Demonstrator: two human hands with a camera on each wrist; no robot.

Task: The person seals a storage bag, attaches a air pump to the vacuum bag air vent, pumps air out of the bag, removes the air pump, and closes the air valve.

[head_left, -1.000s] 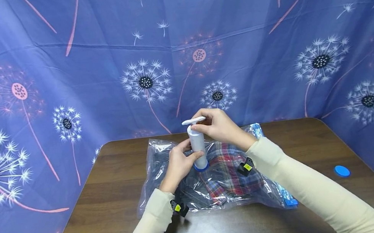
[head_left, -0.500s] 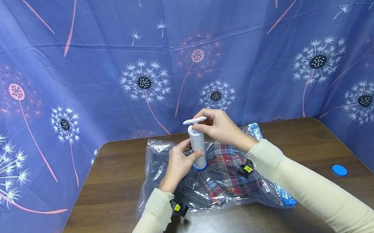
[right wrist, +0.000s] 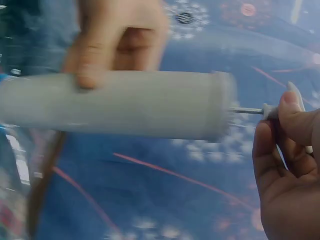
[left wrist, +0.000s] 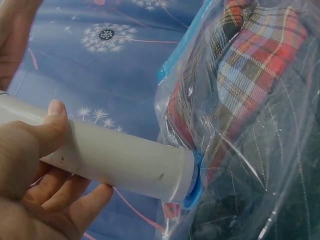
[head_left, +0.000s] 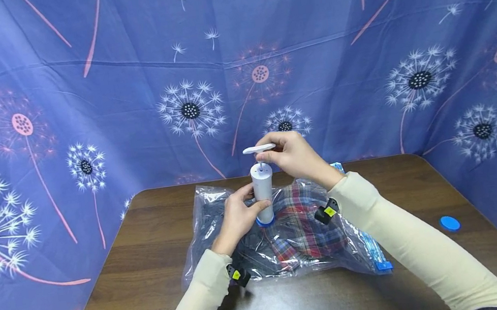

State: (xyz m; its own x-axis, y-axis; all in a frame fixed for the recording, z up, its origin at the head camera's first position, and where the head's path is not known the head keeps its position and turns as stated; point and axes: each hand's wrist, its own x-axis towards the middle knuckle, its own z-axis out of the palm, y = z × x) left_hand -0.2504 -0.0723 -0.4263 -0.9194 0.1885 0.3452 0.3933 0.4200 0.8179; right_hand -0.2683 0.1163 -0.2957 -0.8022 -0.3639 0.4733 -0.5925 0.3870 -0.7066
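Note:
A white hand pump (head_left: 262,189) stands upright on a clear plastic storage bag (head_left: 216,193), its lower end at the bag's blue valve ring (left wrist: 196,182). My left hand (head_left: 238,215) grips the pump's cylinder, thumb on the near side and fingers round the other. My right hand (head_left: 291,152) holds the white T-shaped handle (head_left: 258,149) between thumb and fingers. A short length of thin metal rod (right wrist: 246,110) shows between handle and cylinder top. Inside the bag lie a plaid cloth (head_left: 304,220) in red and blue and dark quilted fabric (left wrist: 260,165).
A round blue cap (head_left: 449,223) lies on the brown wooden table (head_left: 149,253) at the right. Along the bag's right side runs a blue zip strip (head_left: 374,250). A blue dandelion-print curtain (head_left: 150,59) hangs behind the table and at both sides.
My right hand has risen with the handle, and the metal rod now shows above the cylinder. My left hand keeps its grip on the pump, and the bag stays in place.

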